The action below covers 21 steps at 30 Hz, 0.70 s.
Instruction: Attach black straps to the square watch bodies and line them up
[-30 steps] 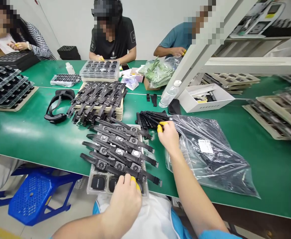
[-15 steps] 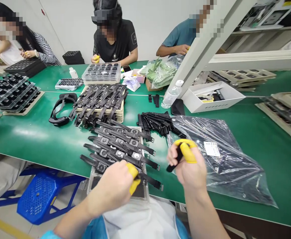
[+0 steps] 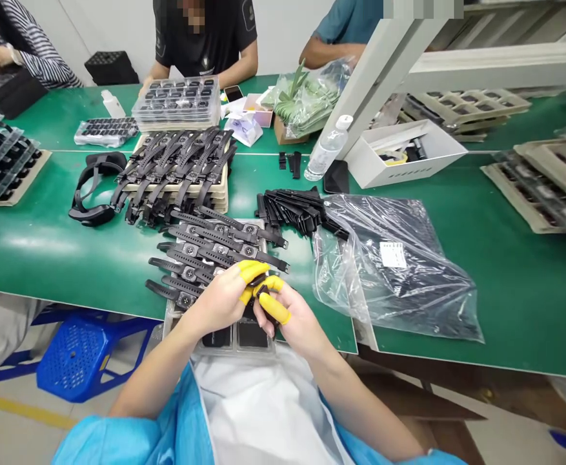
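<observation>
My left hand [image 3: 227,297], with yellow finger covers, pinches a dark watch body [image 3: 257,279] over the near tray. Close against it, my right hand [image 3: 285,307], also in yellow covers, is closed on a black strap [image 3: 263,292] whose end meets the watch; much of both is hidden by the fingers. Under and behind my hands lie rows of black-strapped watches [image 3: 189,274] on a clear tray [image 3: 251,351]. Dark squares show in the tray's near compartments. A heap of loose black straps [image 3: 295,210] lies behind my right hand.
A plastic bag with a label [image 3: 418,278] lies at right. Behind are stacked watch trays [image 3: 219,187], a bottle [image 3: 328,148], a white box [image 3: 408,161] and a headset [image 3: 91,213]. A slanted post [image 3: 384,71] rises at back. People sit across the table [image 3: 70,258].
My hands have come together over the near tray; my right hand has moved left with the black strap. The camera view has shifted, with the far people now higher in the picture.
</observation>
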Tool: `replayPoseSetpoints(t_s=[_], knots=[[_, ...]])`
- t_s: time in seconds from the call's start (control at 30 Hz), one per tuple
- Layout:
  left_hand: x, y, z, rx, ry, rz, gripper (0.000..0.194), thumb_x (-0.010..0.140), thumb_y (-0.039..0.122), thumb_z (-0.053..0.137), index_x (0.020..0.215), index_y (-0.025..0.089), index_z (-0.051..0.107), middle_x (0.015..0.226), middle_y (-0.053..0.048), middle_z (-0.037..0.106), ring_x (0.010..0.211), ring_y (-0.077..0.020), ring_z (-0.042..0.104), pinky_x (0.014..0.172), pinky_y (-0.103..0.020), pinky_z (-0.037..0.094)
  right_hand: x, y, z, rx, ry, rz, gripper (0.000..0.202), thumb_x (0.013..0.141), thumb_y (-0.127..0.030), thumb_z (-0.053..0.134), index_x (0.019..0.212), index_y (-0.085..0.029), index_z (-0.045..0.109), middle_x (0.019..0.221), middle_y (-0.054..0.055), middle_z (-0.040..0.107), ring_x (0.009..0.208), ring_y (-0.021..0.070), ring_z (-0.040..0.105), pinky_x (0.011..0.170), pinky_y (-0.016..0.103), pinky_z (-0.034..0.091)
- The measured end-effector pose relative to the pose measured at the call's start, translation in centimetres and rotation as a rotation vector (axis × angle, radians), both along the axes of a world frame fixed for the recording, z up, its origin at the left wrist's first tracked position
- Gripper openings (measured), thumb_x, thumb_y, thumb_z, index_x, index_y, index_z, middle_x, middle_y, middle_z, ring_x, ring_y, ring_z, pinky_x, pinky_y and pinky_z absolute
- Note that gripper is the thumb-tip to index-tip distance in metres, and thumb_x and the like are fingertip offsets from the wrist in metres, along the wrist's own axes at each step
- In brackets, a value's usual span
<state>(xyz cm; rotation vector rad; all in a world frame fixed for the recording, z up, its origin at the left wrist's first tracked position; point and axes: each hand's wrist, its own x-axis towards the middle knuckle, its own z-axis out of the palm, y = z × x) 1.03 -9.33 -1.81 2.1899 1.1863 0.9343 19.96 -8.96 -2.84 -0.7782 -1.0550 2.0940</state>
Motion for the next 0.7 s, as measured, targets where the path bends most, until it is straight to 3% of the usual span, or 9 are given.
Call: replayPoseSetpoints(t_s=[0.2, 0.53, 0.7], knots=[[-0.23, -0.16, -0.15, 0.017, 0.024, -0.042, 0.063, 0.092, 0.002, 0.044, 0.151, 0.022, 0.05, 0.141, -0.012, 0.065, 0.134, -0.0255, 0.06, 0.112, -0.046, 0.056, 0.48, 0.06, 0.24, 0.026, -0.04, 0.044, 0.038, 0.093, -0.057, 0.071, 0.096, -0.022, 0.058, 0.061, -0.004, 0.064, 0.045, 0.0105, 0.046, 0.046, 0.024, 0.036], [-0.33, -0.25, 0.16, -0.013, 0.029, -0.016, 0.053, 0.097, 0.008, 0.044, 0.148, 0.022, 0.053, 0.136, -0.013, 0.067, 0.131, -0.0257, 0.063, 0.109, -0.044, 0.057, 0.12, 0.12, -0.12, 0.01, -0.009, -0.054, 0.038, 0.093, -0.057, 0.071, 0.096, -0.022, 0.056, 0.057, -0.005, 0.061, 0.043, 0.0094, 0.044, 0.045, 0.023, 0.034], [0.05, -0.43, -0.17, -0.014, 0.068, 0.044, 0.052, 0.099, 0.011, 0.043, 0.149, 0.02, 0.052, 0.132, -0.015, 0.065, 0.129, -0.0275, 0.061, 0.109, -0.046, 0.055, -0.27, -0.13, 0.0, 0.001, -0.007, -0.186, 0.038, 0.092, -0.053, 0.073, 0.103, -0.026, 0.049, 0.054, -0.01, 0.059, 0.039, 0.0093, 0.039, 0.041, 0.021, 0.03]])
